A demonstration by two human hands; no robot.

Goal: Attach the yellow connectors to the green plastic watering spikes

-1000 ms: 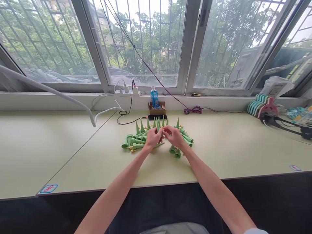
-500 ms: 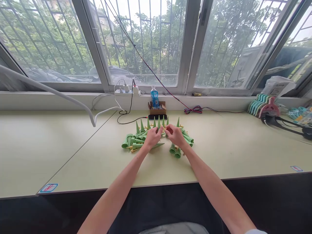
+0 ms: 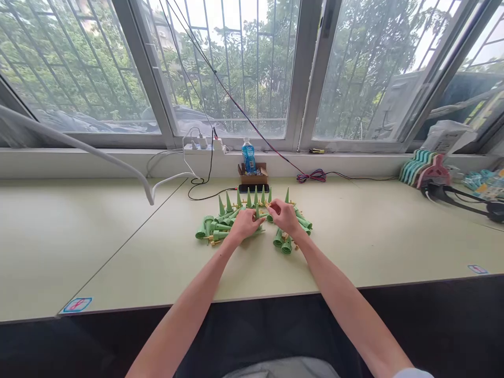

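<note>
My left hand [image 3: 244,223] is closed around a green plastic watering spike [image 3: 257,211], whose pointed tip sticks up past the fingers. To its right, my right hand [image 3: 285,216] pinches a small yellow valve piece [image 3: 268,205] between thumb and fingertips. The two hands are slightly apart. Behind them, several green spikes [image 3: 238,197] stand upright in a row. More green spikes [image 3: 220,228] lie heaped by the left wrist, some with yellow pieces attached. Two hollow green spikes [image 3: 286,247] point their open ends toward me below the right hand.
Behind the spikes lie a black phone [image 3: 254,188] and a small cardboard box [image 3: 260,177] with a blue bottle [image 3: 248,157]. A coiled cable [image 3: 312,176] rests near the sill. At the right are clothes hangers [image 3: 423,168] and a black headband-like item [image 3: 452,195].
My hands were together at the fingertips and have come apart. The left moved slightly down and toward me, showing the spike's tip; the right still pinches the yellow piece.
</note>
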